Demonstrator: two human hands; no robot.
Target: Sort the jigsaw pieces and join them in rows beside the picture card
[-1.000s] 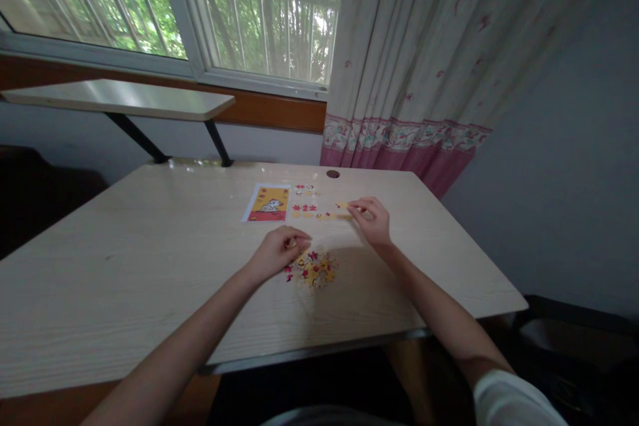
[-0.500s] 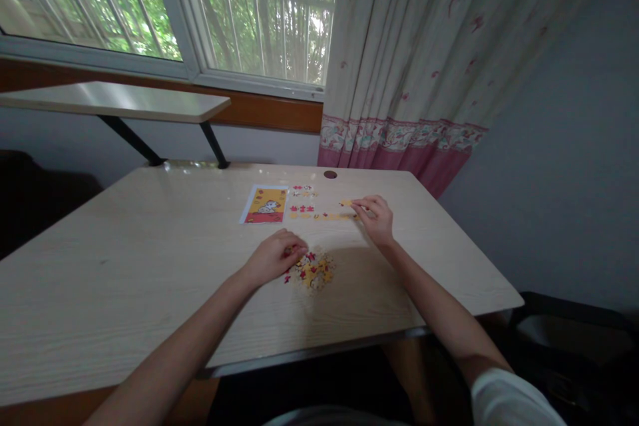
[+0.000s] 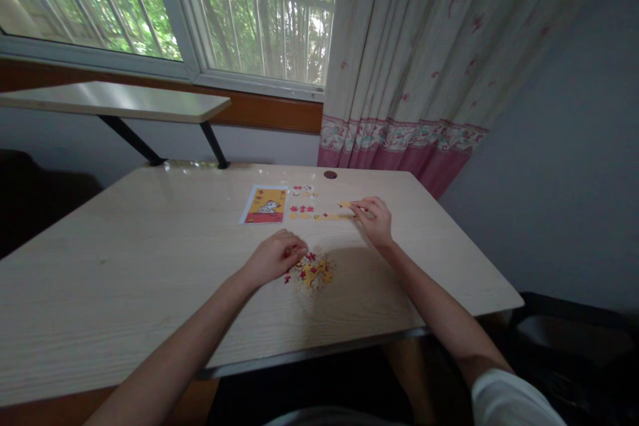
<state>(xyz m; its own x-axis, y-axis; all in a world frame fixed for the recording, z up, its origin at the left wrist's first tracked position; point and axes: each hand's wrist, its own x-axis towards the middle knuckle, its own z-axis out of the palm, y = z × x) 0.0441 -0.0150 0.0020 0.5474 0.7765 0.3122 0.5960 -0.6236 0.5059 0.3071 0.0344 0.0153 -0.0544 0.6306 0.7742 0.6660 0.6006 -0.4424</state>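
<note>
I find the yellow jigsaw piece (image 3: 344, 204) at the fingertips of the right hand (image 3: 377, 221), just above a row of yellow pieces (image 3: 329, 217). Its visible part projects leftward from the fingers, long axis running side to side, roughly parallel with that row. The right thumb and forefinger are pinched on its right end. The left hand (image 3: 273, 257) is curled beside a loose pile of pieces (image 3: 314, 272); I cannot tell whether it holds one. The hands are well apart.

Three red pieces (image 3: 302, 209) lie side by side above the row's left part. Left of them lies a picture sheet (image 3: 266, 204) showing a white animal on yellow and red.

The bench (image 3: 150, 246) is pale wood grain, with a raised shelf (image 3: 124, 98) at far left. Beyond stand a barred window (image 3: 262, 20) and a floral curtain (image 3: 399, 60).

I note the near edge below the pile and the slanting right edge beyond the right forearm. The broadest stretch for movement lies left of the sheet.
</note>
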